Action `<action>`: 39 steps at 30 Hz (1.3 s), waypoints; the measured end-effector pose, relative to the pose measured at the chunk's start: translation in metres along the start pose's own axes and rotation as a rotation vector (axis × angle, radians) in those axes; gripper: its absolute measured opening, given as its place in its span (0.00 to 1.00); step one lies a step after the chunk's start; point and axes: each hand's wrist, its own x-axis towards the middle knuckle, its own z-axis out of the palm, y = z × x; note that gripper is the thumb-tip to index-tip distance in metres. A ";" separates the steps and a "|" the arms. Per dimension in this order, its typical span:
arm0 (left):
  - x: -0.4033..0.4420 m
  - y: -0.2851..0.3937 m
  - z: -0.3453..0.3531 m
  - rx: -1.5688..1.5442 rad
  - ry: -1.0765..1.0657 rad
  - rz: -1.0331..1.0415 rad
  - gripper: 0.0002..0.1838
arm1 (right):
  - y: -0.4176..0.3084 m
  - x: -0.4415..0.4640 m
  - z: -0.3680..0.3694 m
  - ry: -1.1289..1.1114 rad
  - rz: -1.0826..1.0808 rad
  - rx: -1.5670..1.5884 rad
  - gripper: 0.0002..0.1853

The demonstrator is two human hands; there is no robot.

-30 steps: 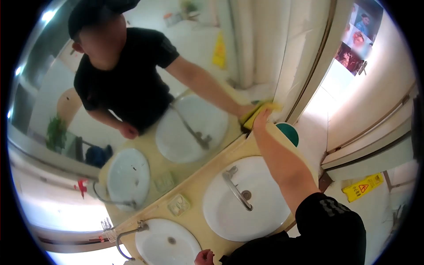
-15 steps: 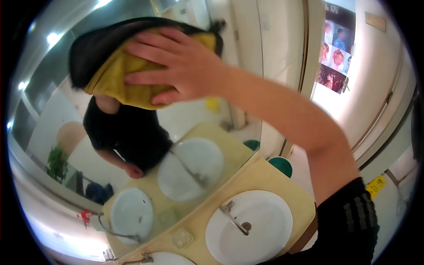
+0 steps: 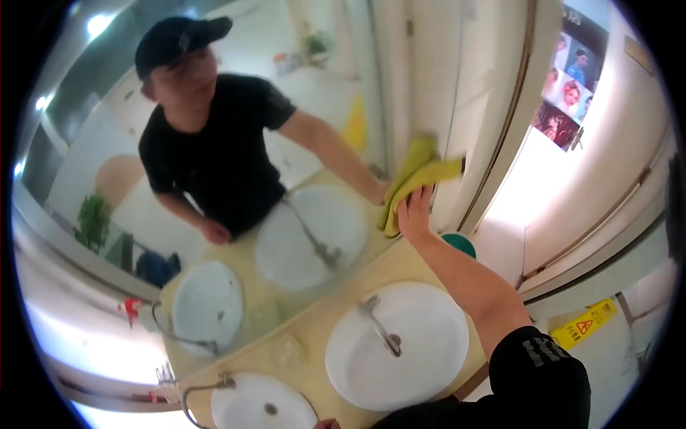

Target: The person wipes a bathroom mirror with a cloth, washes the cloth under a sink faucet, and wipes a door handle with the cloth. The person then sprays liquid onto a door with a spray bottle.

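My right hand (image 3: 416,213) presses a folded yellow-green cloth (image 3: 414,179) to the mirror (image 3: 314,114) near its right edge, low down by the counter. The fingers bend over the cloth, and its upper end fans out, blurred. Only a sliver of my left hand (image 3: 327,424) shows at the bottom edge, beside the left basin (image 3: 246,407). Its fingers are hidden there, and its reflection is too small to read. Under my right arm lies the right white basin (image 3: 429,357) with its metal faucet (image 3: 379,325).
A yellowish counter (image 3: 321,343) runs along the mirror and holds a clear soap dish (image 3: 289,350). Beyond its right end stands a green bucket (image 3: 459,245). A yellow caution sign (image 3: 584,324) is on the floor to the right, near a white door (image 3: 600,186).
My right hand has swept the cloth from the mirror's upper middle down and right to its lower right edge. A person's reflection, earlier covered by the cloth, now shows. A sliver of my left hand has appeared.
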 end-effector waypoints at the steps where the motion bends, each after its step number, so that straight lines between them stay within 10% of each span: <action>1: 0.002 0.007 0.000 0.006 0.008 0.009 0.15 | 0.010 -0.043 0.011 -0.102 0.149 -0.038 0.37; 8: -0.011 0.009 -0.003 -0.037 0.063 -0.037 0.11 | 0.001 0.100 -0.016 0.157 -0.022 -0.102 0.35; 13: 0.000 0.010 0.004 -0.093 0.067 -0.044 0.09 | 0.047 0.158 -0.004 0.436 0.424 1.168 0.32; 16: -0.002 0.007 0.004 -0.154 0.074 -0.050 0.10 | 0.240 0.068 0.073 -0.073 -0.005 -0.032 0.30; 18: -0.005 -0.003 0.007 -0.197 0.074 -0.056 0.09 | 0.129 0.018 0.075 -0.391 0.214 0.055 0.29; 22: -0.013 -0.043 0.005 -0.204 0.144 -0.020 0.08 | -0.032 -0.045 0.077 -1.026 -0.029 -0.024 0.28; 27: -0.012 -0.090 0.011 -0.179 0.219 0.062 0.07 | -0.144 -0.017 0.018 -1.303 -0.197 0.063 0.26; 34: -0.005 -0.069 -0.006 -0.187 0.258 0.076 0.08 | -0.183 0.135 -0.079 -0.592 0.599 1.097 0.29; 38: -0.012 -0.050 -0.005 -0.196 0.199 -0.002 0.08 | -0.122 0.201 -0.053 -0.109 0.374 1.390 0.28; 39: -0.013 -0.043 -0.007 -0.182 0.162 -0.022 0.09 | -0.157 0.205 -0.049 0.086 0.056 0.777 0.24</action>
